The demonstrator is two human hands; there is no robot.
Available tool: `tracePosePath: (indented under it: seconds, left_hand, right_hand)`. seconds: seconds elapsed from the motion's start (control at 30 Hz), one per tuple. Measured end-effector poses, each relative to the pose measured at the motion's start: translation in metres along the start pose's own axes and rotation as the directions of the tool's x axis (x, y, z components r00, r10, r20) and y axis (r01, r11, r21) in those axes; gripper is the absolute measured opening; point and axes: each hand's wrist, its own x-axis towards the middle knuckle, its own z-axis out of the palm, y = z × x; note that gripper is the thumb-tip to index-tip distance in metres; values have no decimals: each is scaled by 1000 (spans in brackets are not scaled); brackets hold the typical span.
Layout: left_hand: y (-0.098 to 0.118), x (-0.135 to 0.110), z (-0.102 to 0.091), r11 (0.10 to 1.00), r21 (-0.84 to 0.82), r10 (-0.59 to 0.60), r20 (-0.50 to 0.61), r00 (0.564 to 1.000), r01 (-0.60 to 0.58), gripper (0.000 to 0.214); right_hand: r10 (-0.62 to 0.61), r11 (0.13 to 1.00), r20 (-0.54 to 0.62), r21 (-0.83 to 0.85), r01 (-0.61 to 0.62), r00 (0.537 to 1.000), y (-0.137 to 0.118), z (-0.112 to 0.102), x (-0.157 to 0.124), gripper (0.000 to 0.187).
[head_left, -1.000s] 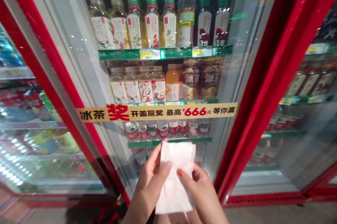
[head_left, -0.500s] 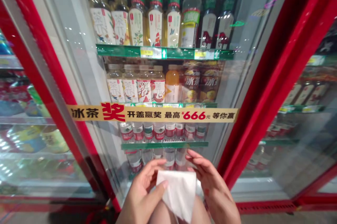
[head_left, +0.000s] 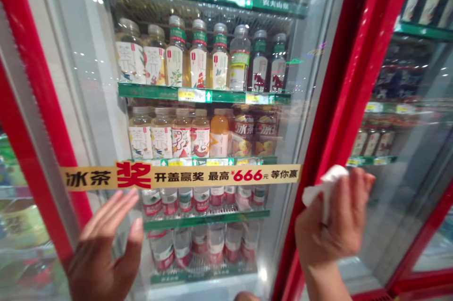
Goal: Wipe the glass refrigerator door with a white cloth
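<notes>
Drinks cooler glass door point(head_left: 102, 103), red frame point(head_left: 354, 79). Left hand point(head_left: 104, 249) open, fingers spread; right hand point(head_left: 331, 218) closed around white tissue point(head_left: 327, 187).

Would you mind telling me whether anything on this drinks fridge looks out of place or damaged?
The yellow promotional strip looks odd: its left end overlaps the red door frame instead of stopping at the glass. No spills or damage show among the bottles.

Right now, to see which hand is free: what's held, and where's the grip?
The right hand grips a white tissue in its curled fingers; the left hand is open, empty.
</notes>
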Motion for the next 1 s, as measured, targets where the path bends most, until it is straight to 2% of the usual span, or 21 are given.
tracePosePath:
  seconds: [0.03, 0.07, 0.13, 0.23, 0.3, 0.33, 0.37, 0.43, 0.5, 0.53, 0.57, 0.6, 0.67, 0.7, 0.73, 0.8, 0.83, 0.87, 0.93, 0.97, 1.0]
  left_hand:
    - [-7, 10, 5, 995, 62, 74, -45, 996, -72, 75]
    - [-13, 16, 13, 985, 121, 129, -66, 989, -120, 79]
    - [-23, 18, 32, 967, 204, 168, -47, 985, -155, 87]
    - [-35, 6, 57, 955, 261, 146, -15, 989, -137, 96]
    - [-40, -3, 65, 952, 278, 139, -29, 990, -126, 99]
    - [-42, -6, 66, 952, 279, 141, -31, 989, -127, 100]
    - [-43, -8, 66, 952, 278, 144, -29, 989, -131, 99]
    - [-43, -8, 64, 952, 273, 150, -19, 988, -140, 98]
    - [-43, -7, 62, 951, 275, 150, -19, 988, -139, 97]
    - [-43, -6, 61, 951, 276, 149, -23, 989, -137, 96]
    - [-45, -5, 60, 952, 276, 148, -27, 989, -135, 96]
    - [-47, -5, 60, 952, 276, 147, -31, 989, -133, 96]
    - [-52, -7, 62, 949, 278, 160, -22, 987, -148, 96]
    - [-54, -8, 63, 946, 282, 172, -21, 985, -159, 97]
    - [-57, -9, 64, 942, 289, 183, -23, 983, -169, 97]
    - [-60, -10, 66, 937, 298, 201, -25, 979, -185, 97]
    - [-60, -11, 66, 936, 298, 202, -23, 979, -186, 97]
    - [-61, -10, 66, 938, 296, 197, -21, 980, -182, 97]
    - [-60, -9, 64, 940, 289, 192, -5, 981, -182, 98]
    - [-59, -8, 63, 941, 286, 193, -3, 981, -184, 98]
    - [-58, -6, 63, 940, 284, 198, -1, 980, -190, 98]
  right_hand:
    - [-112, 993, 50, -42, 114, 992, -1, 15, 0, 77]
    - [-185, 979, 154, -62, 196, 971, -4, 29, -7, 82]
    - [-256, 953, 365, -60, 298, 895, -12, 45, -35, 93]
    - [-434, 870, 483, 6, 493, 760, -10, 41, -79, 104]
    - [-491, 831, 482, 10, 557, 725, 4, 33, -81, 100]
    - [-465, 842, 477, -20, 539, 746, 11, 32, -73, 100]
    - [-401, 872, 467, -69, 484, 788, 15, 34, -59, 101]
    - [-220, 934, 428, -168, 316, 877, 13, 47, -29, 113]
    - [-103, 969, 407, -165, 184, 908, -4, 63, -13, 127]
    - [-119, 977, 431, -107, 182, 894, -15, 69, -13, 133]
    - [-194, 973, 475, -19, 230, 858, -26, 73, -19, 136]
    - [-305, 948, 515, 81, 308, 801, -33, 73, -29, 136]
    - [-485, 867, 545, 202, 455, 683, -32, 65, -47, 125]
    - [-504, 852, 542, 188, 488, 673, -24, 60, -50, 119]
    - [-467, 868, 533, 125, 480, 705, -13, 55, -46, 115]
    - [-276, 936, 473, -64, 345, 837, 5, 56, -20, 114]
    - [-176, 958, 428, -135, 255, 886, 8, 61, -3, 115]
    - [-107, 968, 392, -170, 186, 914, 3, 69, 12, 117]
    - [-122, 975, 385, -127, 184, 915, -23, 86, 25, 119]
    - [-207, 966, 413, -56, 252, 887, -40, 92, 21, 119]
    - [-332, 935, 450, 43, 351, 829, -55, 96, 12, 119]
